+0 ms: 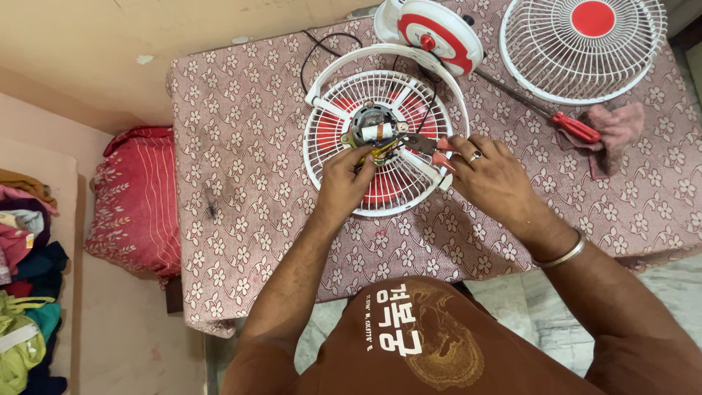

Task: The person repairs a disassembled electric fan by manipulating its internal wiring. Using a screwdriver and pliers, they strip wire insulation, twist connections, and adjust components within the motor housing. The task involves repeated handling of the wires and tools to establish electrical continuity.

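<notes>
A white table fan lies face down on the table, its rear wire guard up with red blades showing through. At its middle sits the exposed motor with yellow and dark wires. My left hand pinches the wires just below the motor. My right hand, with a ring on one finger, grips red-handled pliers whose jaws point at the motor.
The table wears a pink floral cloth. A white and red fan base lies behind the fan, with a loose front guard at the back right. A red-handled screwdriver rests by a pink rag. Folded clothes are piled at left.
</notes>
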